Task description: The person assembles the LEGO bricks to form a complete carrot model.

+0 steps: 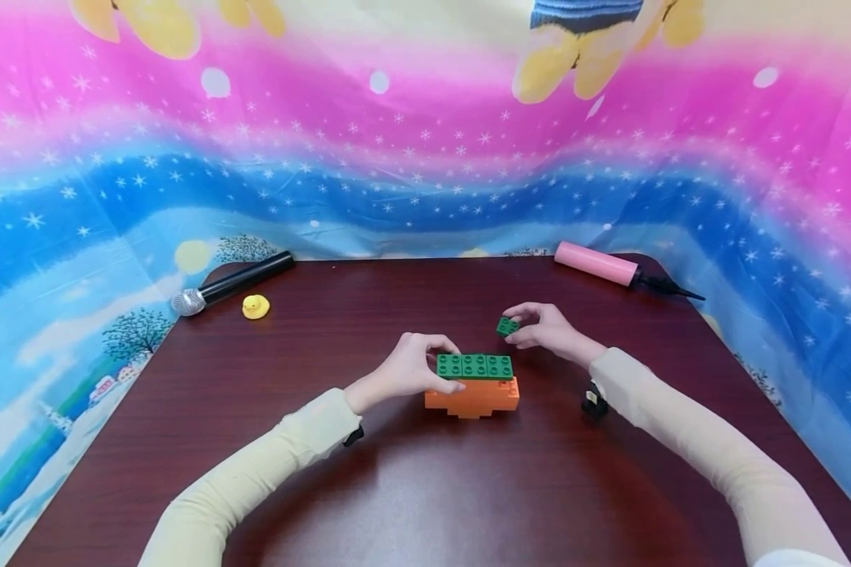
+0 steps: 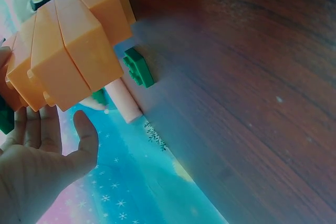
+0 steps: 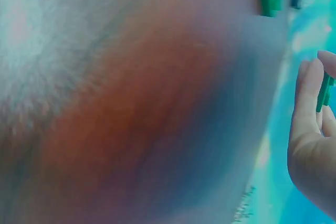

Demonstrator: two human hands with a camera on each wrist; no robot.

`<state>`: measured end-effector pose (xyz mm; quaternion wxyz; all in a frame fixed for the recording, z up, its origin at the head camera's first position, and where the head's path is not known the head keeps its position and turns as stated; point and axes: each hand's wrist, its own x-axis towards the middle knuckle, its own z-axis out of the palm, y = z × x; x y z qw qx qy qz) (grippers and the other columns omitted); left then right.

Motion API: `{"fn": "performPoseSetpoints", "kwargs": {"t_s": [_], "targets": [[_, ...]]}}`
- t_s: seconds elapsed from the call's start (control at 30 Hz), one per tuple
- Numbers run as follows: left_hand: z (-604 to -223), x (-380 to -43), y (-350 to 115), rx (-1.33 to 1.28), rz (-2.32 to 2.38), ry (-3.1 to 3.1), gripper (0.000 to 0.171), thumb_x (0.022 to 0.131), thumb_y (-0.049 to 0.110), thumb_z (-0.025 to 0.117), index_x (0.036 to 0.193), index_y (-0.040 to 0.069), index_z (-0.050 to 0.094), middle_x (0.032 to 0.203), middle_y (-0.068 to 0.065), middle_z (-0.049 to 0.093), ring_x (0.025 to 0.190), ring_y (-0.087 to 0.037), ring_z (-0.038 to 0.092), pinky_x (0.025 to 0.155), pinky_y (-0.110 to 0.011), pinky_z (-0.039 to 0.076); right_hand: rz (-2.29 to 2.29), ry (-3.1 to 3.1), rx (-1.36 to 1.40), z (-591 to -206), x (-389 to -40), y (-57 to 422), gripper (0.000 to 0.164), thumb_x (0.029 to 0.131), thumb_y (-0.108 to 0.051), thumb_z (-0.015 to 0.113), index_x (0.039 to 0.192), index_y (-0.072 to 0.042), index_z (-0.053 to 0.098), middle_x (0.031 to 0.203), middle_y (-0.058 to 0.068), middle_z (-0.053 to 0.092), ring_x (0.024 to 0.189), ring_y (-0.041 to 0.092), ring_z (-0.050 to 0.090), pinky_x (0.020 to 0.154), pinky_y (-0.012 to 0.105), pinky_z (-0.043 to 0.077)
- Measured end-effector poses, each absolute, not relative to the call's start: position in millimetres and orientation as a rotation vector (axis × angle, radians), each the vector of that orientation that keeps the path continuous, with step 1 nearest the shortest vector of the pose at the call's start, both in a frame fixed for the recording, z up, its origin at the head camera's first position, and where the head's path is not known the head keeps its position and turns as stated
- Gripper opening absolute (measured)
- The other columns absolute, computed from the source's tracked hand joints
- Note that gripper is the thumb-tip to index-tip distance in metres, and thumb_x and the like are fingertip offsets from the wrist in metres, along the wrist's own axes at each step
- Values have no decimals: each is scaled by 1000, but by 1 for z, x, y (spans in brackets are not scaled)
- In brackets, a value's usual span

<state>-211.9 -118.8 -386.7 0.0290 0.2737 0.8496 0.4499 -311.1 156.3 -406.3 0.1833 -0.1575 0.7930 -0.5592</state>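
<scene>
My left hand (image 1: 413, 366) grips the left end of an orange block build (image 1: 471, 398), thumb at its front and fingers behind. The build narrows in steps toward its bottom, and a row of green studded toy bricks (image 1: 474, 366) lies along its top. Its orange blocks (image 2: 79, 45) fill the upper left of the left wrist view. Behind and to the right, my right hand (image 1: 549, 331) pinches a small green toy brick (image 1: 507, 326) between thumb and fingers. This brick (image 3: 325, 92) shows edge-on in the right wrist view.
Another green brick (image 2: 139, 67) rests on the dark wood table (image 1: 340, 488). A microphone (image 1: 234, 283) and a yellow rubber duck (image 1: 256, 307) lie at the back left, a pink hand pump (image 1: 599, 264) at the back right. A patterned cloth (image 1: 425, 173) hangs behind the table.
</scene>
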Motion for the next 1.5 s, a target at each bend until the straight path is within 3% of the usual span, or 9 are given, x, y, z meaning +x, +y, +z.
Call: {"fn": "performPoseSetpoints", "kwargs": {"t_s": [0.17, 0.37, 0.63, 0.87, 1.03, 1.23, 1.5], "targets": [[-388, -211, -120, 842, 1397, 2609, 31, 71, 26, 83, 97, 15, 69, 85, 4, 67, 70, -14, 62, 68, -26, 55, -1551, 2298, -545, -381, -297, 163, 54, 83, -8, 71, 132, 1, 52, 118, 17, 54, 84, 10, 63, 75, 29, 56], [-387, -211, -119, 831, 1434, 2573, 31, 71, 23, 83, 96, 13, 69, 82, 2, 66, 67, -13, 65, 65, -27, 55, -1597, 2223, -611, -358, -272, 166, 52, 84, -7, 70, 132, -1, 52, 113, 9, 55, 81, 10, 64, 64, 26, 49], [-387, -210, -120, 827, 1448, 2574, 31, 72, 24, 83, 97, 13, 68, 83, 1, 67, 69, -17, 66, 64, -27, 55, -1611, 2132, -738, -351, -236, 166, 51, 83, -4, 71, 129, 5, 52, 111, 0, 60, 88, 12, 66, 77, 29, 56], [-385, -210, -120, 815, 1451, 2564, 32, 72, 23, 83, 99, 12, 68, 88, 0, 67, 70, -16, 67, 66, -27, 56, -1647, 2059, -807, -353, -226, 163, 49, 82, -1, 72, 126, 5, 53, 110, 0, 60, 73, 12, 62, 71, 30, 57], [-385, -210, -119, 834, 1450, 2563, 32, 73, 22, 83, 98, 12, 68, 88, 0, 67, 71, -15, 67, 66, -27, 56, -1646, 2047, -832, -355, -225, 162, 44, 82, -2, 72, 123, -5, 59, 109, 3, 60, 75, 13, 64, 73, 34, 57], [-384, -209, -117, 913, 1380, 2618, 33, 74, 22, 82, 101, 14, 66, 90, 2, 67, 71, -11, 62, 67, -24, 54, -1655, 2034, -822, -355, -223, 159, 50, 81, -2, 73, 126, 6, 53, 110, 3, 59, 79, 13, 67, 75, 33, 57], [-377, -209, -115, 1093, 1258, 2692, 41, 74, 21, 80, 112, 14, 66, 100, 1, 69, 78, -8, 57, 67, -22, 51, -1667, 2019, -797, -355, -223, 159, 50, 81, -1, 73, 126, 6, 53, 108, 5, 59, 84, 14, 69, 77, 33, 57]]}}
